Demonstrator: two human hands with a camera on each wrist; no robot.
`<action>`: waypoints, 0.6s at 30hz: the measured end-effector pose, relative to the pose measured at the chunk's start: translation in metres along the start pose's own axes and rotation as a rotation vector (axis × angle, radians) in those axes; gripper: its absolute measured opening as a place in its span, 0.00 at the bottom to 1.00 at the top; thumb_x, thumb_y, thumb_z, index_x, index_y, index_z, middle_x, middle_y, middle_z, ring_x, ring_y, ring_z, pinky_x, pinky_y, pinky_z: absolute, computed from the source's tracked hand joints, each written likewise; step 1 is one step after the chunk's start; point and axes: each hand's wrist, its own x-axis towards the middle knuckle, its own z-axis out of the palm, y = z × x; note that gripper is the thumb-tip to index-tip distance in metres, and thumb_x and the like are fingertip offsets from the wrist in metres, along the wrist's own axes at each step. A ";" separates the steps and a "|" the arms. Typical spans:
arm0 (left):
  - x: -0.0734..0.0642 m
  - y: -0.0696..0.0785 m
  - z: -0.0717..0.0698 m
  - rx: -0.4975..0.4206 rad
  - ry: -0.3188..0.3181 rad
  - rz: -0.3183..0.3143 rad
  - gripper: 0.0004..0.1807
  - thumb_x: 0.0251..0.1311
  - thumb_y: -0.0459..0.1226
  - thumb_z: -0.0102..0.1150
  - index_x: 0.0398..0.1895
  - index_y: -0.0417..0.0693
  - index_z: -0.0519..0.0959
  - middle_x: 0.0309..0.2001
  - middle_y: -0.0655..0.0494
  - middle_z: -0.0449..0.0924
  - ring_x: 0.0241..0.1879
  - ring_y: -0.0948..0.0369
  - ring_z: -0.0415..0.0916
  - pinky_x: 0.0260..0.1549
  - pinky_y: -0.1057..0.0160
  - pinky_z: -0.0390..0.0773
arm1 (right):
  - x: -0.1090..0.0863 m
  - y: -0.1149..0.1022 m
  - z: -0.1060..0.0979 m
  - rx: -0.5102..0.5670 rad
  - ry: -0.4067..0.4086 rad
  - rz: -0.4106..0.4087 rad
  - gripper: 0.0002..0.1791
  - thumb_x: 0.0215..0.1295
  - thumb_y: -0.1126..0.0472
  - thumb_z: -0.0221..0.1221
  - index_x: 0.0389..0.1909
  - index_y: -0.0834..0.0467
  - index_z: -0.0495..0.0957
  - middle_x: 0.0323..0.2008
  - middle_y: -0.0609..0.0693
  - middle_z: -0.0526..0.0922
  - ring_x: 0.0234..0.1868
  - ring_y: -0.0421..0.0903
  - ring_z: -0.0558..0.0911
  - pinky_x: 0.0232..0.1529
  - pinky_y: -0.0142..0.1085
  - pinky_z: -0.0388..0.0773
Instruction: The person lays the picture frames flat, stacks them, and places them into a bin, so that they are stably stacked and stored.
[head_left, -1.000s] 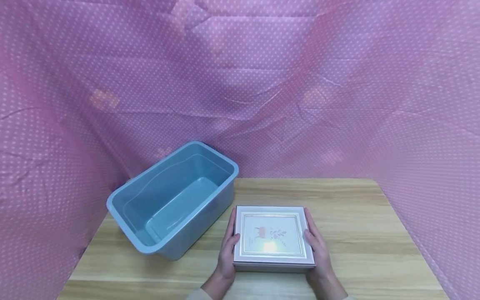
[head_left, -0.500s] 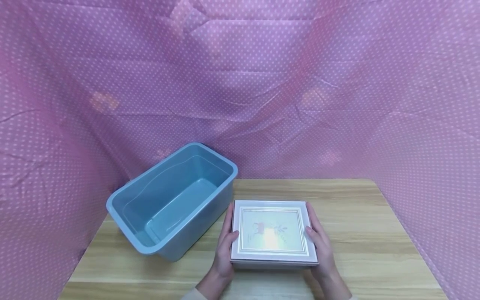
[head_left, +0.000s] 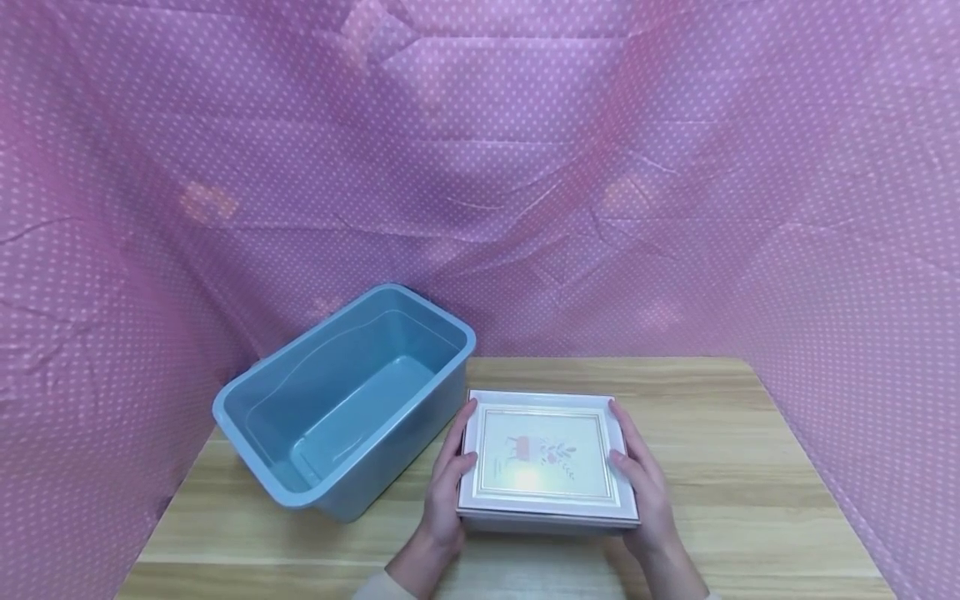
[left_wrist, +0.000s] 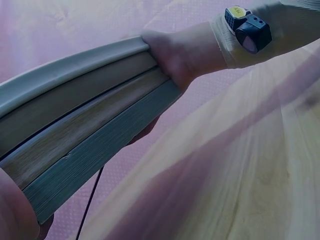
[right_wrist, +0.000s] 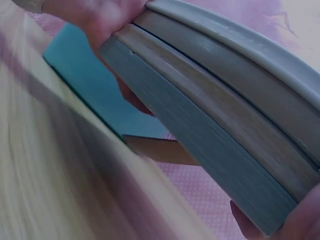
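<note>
A stack of picture frames [head_left: 547, 454] is held level above the table between both hands. The top frame is white with a silvery inner border and shows a reddish animal and a leafy sprig under glare. Gripping the left side is my left hand [head_left: 444, 500], thumb on the upper edge and fingers along the side. On the opposite side my right hand [head_left: 651, 504] grips in the same way. In the left wrist view the stack's side [left_wrist: 85, 117] shows layered bands of pale, brown, wood-grain and grey-blue. Below it, in the right wrist view, the table [right_wrist: 45, 165] shows under a gap.
A blue plastic tub [head_left: 405, 417] stands on the left of the wooden table [head_left: 750, 492], angled and with nothing inside. Pink dotted cloth [head_left: 525, 167] hangs behind and at both sides. A small black device [left_wrist: 250, 32] is strapped to the right wrist.
Both hands have lifted the stack of picture frames slightly, and it has shifted a little away from the body and to the left. The tub has stayed in place.
</note>
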 end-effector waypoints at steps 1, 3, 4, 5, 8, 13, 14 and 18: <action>0.000 0.002 0.000 0.000 0.002 0.003 0.38 0.74 0.35 0.35 0.87 0.64 0.56 0.91 0.55 0.37 0.89 0.47 0.29 0.83 0.32 0.25 | 0.000 -0.002 0.001 0.001 0.002 0.001 0.34 0.85 0.59 0.39 0.89 0.50 0.49 0.88 0.60 0.41 0.75 0.40 0.62 0.68 0.25 0.68; 0.000 0.005 0.001 0.003 0.006 0.007 0.38 0.73 0.36 0.36 0.87 0.65 0.57 0.91 0.55 0.37 0.89 0.48 0.30 0.83 0.33 0.26 | 0.001 -0.006 0.002 -0.002 0.001 -0.002 0.34 0.85 0.59 0.39 0.89 0.50 0.48 0.88 0.60 0.42 0.74 0.41 0.64 0.66 0.27 0.70; 0.000 0.007 0.001 0.000 0.005 0.009 0.38 0.73 0.36 0.36 0.87 0.65 0.57 0.91 0.55 0.38 0.89 0.48 0.30 0.83 0.33 0.26 | 0.001 -0.008 0.003 -0.004 0.003 -0.002 0.34 0.85 0.59 0.39 0.89 0.51 0.48 0.88 0.60 0.42 0.73 0.42 0.65 0.65 0.27 0.72; 0.000 0.009 0.001 -0.001 0.005 0.010 0.38 0.73 0.36 0.36 0.87 0.65 0.57 0.91 0.55 0.38 0.89 0.49 0.31 0.83 0.33 0.27 | 0.001 -0.010 0.004 -0.004 0.005 -0.005 0.34 0.85 0.59 0.39 0.89 0.51 0.48 0.87 0.60 0.43 0.72 0.42 0.65 0.65 0.27 0.72; 0.001 0.014 0.002 -0.004 0.000 0.011 0.38 0.73 0.36 0.37 0.87 0.65 0.57 0.90 0.56 0.39 0.89 0.49 0.32 0.83 0.34 0.28 | 0.003 -0.015 0.005 0.001 0.008 -0.007 0.35 0.85 0.60 0.39 0.89 0.51 0.49 0.88 0.59 0.41 0.76 0.43 0.61 0.68 0.27 0.68; 0.002 0.017 0.003 -0.008 -0.009 0.024 0.40 0.72 0.34 0.36 0.87 0.63 0.57 0.90 0.56 0.39 0.88 0.49 0.32 0.83 0.36 0.29 | 0.004 -0.020 0.007 0.019 0.017 0.011 0.35 0.84 0.60 0.39 0.89 0.50 0.50 0.90 0.55 0.38 0.85 0.51 0.47 0.71 0.27 0.59; 0.002 0.017 0.003 -0.008 -0.008 0.026 0.40 0.72 0.34 0.36 0.88 0.63 0.57 0.90 0.56 0.39 0.88 0.49 0.32 0.83 0.36 0.29 | 0.005 -0.021 0.007 0.020 0.019 0.015 0.35 0.84 0.60 0.40 0.89 0.50 0.50 0.90 0.54 0.37 0.85 0.54 0.45 0.71 0.27 0.59; 0.002 0.019 0.003 -0.013 -0.005 0.030 0.39 0.72 0.34 0.36 0.87 0.63 0.57 0.90 0.56 0.39 0.88 0.50 0.32 0.83 0.37 0.29 | 0.006 -0.024 0.009 0.012 0.023 0.033 0.35 0.84 0.60 0.40 0.89 0.49 0.50 0.90 0.53 0.37 0.88 0.58 0.39 0.78 0.31 0.54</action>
